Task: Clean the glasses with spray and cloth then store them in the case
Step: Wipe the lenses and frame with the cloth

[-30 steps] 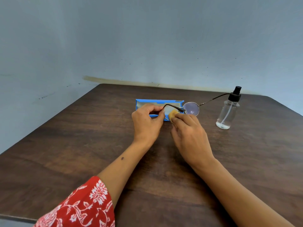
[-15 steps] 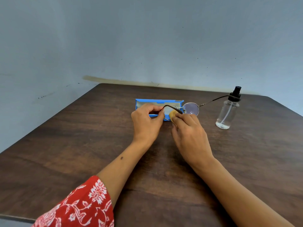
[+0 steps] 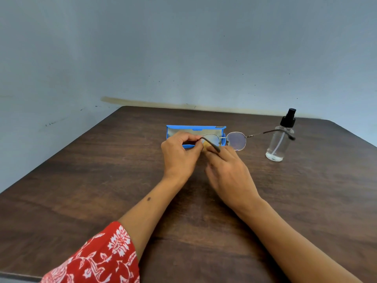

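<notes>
Thin metal-framed glasses (image 3: 235,140) hover just above the table in front of the open blue case (image 3: 179,130). My left hand (image 3: 180,155) pinches the frame at its left hinge, with the left temple folded toward me. My right hand (image 3: 228,170) is blurred below the left lens and holds a small yellow cloth (image 3: 205,144), mostly hidden between the two hands. The right temple sticks out to the right, its tip in front of the clear spray bottle (image 3: 278,142) with a black pump top.
The dark wooden table (image 3: 102,180) meets a pale blue wall at the back and left. The case's grey lining faces me. The bottle stands upright near the right edge.
My right hand has slid down and back from the left lens, now blurred by motion. The glasses, left hand, case and bottle stay where they were.
</notes>
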The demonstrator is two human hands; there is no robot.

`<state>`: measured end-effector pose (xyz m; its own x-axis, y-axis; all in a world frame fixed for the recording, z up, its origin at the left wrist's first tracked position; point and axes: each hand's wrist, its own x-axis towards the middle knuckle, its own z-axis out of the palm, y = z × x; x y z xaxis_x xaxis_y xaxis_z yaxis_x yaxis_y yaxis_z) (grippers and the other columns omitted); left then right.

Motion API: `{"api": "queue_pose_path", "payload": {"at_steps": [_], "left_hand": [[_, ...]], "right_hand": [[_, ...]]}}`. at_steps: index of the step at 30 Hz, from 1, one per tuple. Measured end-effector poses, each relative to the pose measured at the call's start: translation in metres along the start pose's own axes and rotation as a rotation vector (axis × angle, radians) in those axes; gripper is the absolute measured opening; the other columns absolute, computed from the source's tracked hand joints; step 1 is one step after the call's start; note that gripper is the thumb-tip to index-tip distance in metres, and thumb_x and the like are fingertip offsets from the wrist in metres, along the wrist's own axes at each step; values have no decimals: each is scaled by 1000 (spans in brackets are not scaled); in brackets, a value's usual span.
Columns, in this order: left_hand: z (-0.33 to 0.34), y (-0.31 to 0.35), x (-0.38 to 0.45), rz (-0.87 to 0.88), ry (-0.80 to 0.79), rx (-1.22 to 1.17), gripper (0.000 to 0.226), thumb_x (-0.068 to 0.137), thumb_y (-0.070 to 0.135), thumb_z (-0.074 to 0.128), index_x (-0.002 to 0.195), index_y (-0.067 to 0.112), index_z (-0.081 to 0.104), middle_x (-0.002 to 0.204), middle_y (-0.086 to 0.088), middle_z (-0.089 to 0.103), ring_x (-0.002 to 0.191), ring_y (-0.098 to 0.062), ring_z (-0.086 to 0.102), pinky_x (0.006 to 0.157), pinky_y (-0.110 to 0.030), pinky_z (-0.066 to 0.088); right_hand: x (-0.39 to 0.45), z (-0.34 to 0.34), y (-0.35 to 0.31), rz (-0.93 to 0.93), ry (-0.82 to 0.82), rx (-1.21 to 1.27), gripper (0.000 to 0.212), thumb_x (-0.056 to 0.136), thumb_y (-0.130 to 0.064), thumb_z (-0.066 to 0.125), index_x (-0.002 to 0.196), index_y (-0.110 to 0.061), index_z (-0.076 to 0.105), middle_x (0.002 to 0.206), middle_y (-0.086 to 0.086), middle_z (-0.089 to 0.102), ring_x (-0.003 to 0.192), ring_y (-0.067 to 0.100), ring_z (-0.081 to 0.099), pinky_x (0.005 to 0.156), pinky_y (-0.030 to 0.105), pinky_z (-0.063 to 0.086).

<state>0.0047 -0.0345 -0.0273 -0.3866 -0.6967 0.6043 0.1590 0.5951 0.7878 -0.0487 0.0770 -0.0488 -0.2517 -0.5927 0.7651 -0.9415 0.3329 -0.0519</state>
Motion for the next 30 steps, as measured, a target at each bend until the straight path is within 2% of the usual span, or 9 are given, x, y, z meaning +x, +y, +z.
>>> {"api": "queue_pose_path", "payload": {"at_steps": [3,6,12,17,21,27,30], "left_hand": [[-2,-1,2,-10,-2,1,12,70,-1,71,77,8,74,74,11,65,68,15,59,68,-2,43],[-1,1,2,-4,4,-8,9,71,0,71,75,7,73,75,7,68,70,10,61,69,-3,43],[-2,1,0,2,-32,-18,15,69,-2,71,79,10,74,74,9,66,69,11,60,69,-5,46],[-1,1,1,16,-30,-20,13,71,-1,72,78,10,74,74,10,66,69,12,60,68,-3,44],[-2,-1,1,22,-43,-17,15,71,0,72,77,14,73,73,12,66,71,7,62,69,-5,45],[-2,0,1,18,-21,-14,13,71,-1,71,75,11,73,73,10,66,70,10,61,69,-3,43],[-2,-1,0,25,-33,-16,13,70,-1,72,77,9,74,74,8,66,69,11,60,68,-3,43]], "right_hand": [[0,-3,-1,20,18,-4,31,81,-12,45,98,-2,69,94,8,66,86,27,60,65,33,55],[3,-4,3,105,72,-54,27,82,-8,52,100,1,69,100,11,67,91,28,61,64,32,56],[1,-3,-1,23,-35,-5,41,82,-16,39,108,-3,67,104,7,65,91,22,53,73,32,52],[4,-7,0,135,-23,-78,42,79,-14,38,106,1,67,104,13,64,94,27,59,63,31,55],[2,-4,-4,39,-90,-18,47,78,-17,36,113,-1,64,109,10,62,97,25,54,66,33,56],[5,-8,-5,123,-43,-113,44,77,-16,37,105,0,67,105,12,63,93,23,53,57,28,53],[3,-5,-8,41,-88,-93,49,74,-18,35,109,0,64,106,12,62,94,24,53,56,30,54]]}}
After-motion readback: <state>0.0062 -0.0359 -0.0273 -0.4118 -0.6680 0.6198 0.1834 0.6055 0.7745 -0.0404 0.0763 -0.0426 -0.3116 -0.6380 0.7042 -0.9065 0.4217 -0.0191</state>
